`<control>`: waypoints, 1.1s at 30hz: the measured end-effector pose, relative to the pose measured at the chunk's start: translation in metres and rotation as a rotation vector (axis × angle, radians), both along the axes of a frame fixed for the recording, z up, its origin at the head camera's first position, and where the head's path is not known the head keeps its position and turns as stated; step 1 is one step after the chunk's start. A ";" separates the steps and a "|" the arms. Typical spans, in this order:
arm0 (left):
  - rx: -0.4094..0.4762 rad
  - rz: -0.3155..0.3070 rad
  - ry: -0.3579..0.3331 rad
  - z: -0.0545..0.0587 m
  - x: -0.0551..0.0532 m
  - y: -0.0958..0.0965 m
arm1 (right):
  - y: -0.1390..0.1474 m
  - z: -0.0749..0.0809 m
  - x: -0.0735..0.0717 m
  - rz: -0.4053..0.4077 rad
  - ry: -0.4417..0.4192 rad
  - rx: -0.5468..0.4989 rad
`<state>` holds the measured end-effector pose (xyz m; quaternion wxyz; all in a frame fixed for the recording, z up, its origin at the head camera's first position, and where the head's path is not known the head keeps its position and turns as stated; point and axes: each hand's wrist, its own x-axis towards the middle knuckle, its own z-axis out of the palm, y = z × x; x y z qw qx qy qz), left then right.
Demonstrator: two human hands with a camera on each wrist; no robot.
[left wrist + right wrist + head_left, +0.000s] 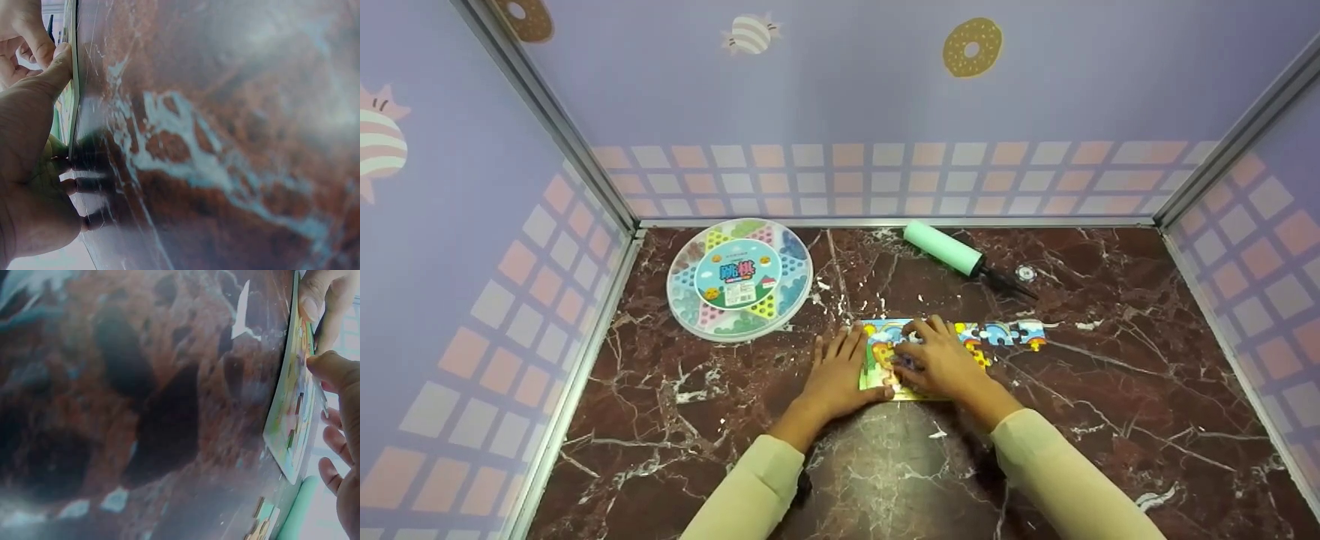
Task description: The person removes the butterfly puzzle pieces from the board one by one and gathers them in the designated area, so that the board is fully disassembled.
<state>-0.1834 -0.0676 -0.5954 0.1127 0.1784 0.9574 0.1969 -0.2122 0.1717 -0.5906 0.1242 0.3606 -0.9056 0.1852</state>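
Note:
A colourful jigsaw puzzle in a flat tray lies on the marble-patterned table, partly covered by both hands. My left hand rests along its left side with fingers extended. In the left wrist view the left thumb presses on the tray's near edge. Over the middle of the puzzle, my right hand bends its fingers and pinches a thin puzzle piece, which tilts above the tray in the right wrist view. The picture on that piece cannot be made out.
Loose puzzle pieces lie right of the tray. A round Chinese checkers box stands at the back left. Behind the puzzle are a mint-green hand pump with a black nozzle and a small round disc. Patterned walls enclose the table.

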 end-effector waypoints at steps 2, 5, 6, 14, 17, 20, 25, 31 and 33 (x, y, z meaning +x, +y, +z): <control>-0.005 0.001 -0.007 0.000 0.000 0.000 | 0.002 -0.001 0.000 0.009 0.014 -0.021; -0.007 0.003 -0.015 0.000 -0.001 0.000 | 0.005 -0.003 0.000 0.016 0.003 -0.056; -0.008 0.004 -0.018 -0.001 -0.001 0.000 | 0.007 -0.003 0.000 0.016 -0.004 -0.063; -0.004 0.007 -0.031 -0.001 -0.001 0.000 | 0.018 -0.004 0.002 -0.017 -0.074 -0.079; -0.005 0.005 -0.024 -0.002 -0.001 0.000 | 0.023 -0.004 0.004 -0.039 -0.080 -0.061; -0.003 0.006 -0.026 -0.002 -0.001 0.000 | 0.027 -0.004 0.005 -0.046 -0.072 -0.051; 0.000 0.006 -0.023 -0.001 0.000 0.000 | 0.034 -0.005 0.003 -0.036 -0.033 -0.064; -0.001 0.003 -0.003 -0.001 0.000 0.000 | 0.043 -0.004 0.004 -0.039 -0.024 -0.060; -0.001 0.002 0.003 -0.002 0.000 0.000 | 0.047 -0.004 0.004 -0.037 0.003 -0.052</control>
